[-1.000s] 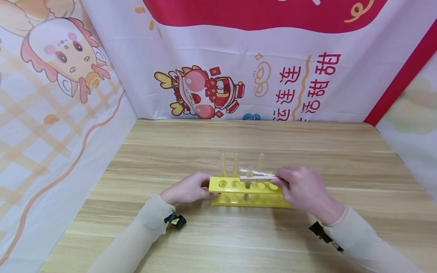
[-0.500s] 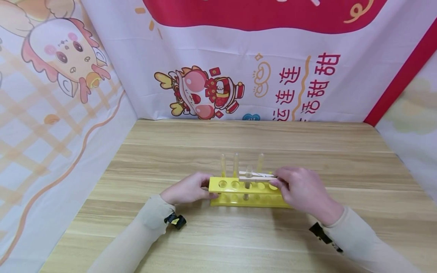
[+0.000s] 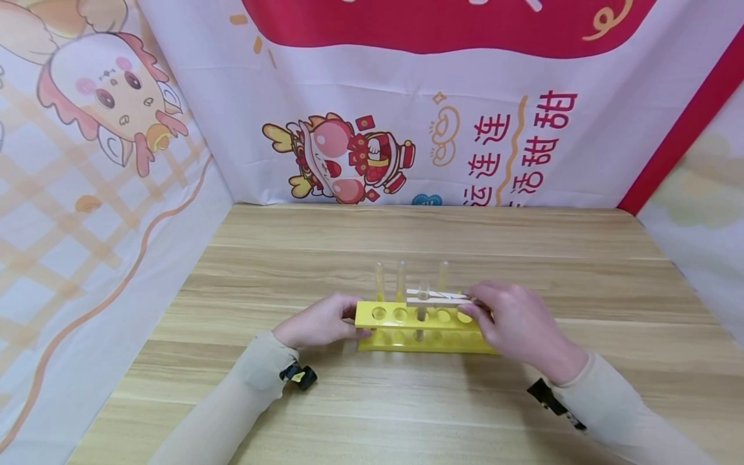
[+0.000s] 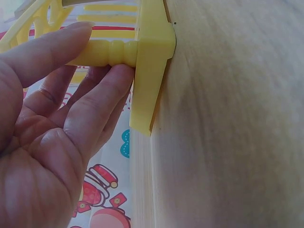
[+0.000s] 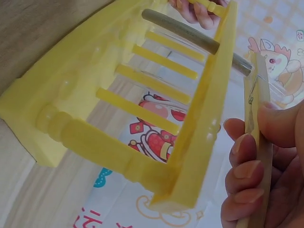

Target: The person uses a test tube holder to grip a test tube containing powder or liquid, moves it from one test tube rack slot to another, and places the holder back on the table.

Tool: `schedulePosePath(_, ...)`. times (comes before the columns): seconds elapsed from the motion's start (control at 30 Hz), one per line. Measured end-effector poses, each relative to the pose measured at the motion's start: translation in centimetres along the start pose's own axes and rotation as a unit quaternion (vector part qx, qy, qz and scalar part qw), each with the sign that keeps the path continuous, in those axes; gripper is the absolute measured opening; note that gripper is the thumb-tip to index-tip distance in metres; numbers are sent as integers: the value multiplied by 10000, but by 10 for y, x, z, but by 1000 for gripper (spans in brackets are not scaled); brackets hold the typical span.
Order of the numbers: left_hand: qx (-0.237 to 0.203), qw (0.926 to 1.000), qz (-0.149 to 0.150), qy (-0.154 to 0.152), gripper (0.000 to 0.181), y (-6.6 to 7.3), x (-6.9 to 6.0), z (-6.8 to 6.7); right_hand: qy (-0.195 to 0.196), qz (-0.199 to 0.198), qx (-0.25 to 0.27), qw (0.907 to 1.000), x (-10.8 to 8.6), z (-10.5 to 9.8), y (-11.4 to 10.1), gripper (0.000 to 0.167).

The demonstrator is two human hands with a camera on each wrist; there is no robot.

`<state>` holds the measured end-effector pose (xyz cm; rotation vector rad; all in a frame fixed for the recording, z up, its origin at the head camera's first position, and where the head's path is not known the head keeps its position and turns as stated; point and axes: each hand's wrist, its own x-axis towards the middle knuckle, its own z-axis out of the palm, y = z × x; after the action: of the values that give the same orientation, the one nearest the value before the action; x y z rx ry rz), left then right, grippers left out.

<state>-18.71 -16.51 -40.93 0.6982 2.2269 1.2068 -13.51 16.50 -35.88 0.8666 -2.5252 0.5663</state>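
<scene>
Fingers of the right hand pinch a wooden clamp around a greyish tube, upright in the yellow rack there on the counter; the left hand grips the rack's end post.

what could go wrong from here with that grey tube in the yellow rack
The slim, clear-topped grey tube could slip if the pale wooden spring clamp near its top opens under the right grip.
The yellow plastic rack might tip, since the left grip holds it only at one end post.
The clamp could knock the clear, round-ended tube just behind it.
</scene>
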Motion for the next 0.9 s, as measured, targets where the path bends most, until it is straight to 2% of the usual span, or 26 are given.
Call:
schedulePosePath(0.27,23,10000,19,1,22,-1,0,0,140,-41,-102,9998,3,-11,-4,9)
schedulePosePath(0.53,-61,10000,48,0,21,-2,1,0,436,-392,-141,9982,8,-22,-4,12)
schedulePosePath(0.9,-32,10000,23,-26,23,-2,0,0,635,-596,-203,9960,16,-41,-7,12)
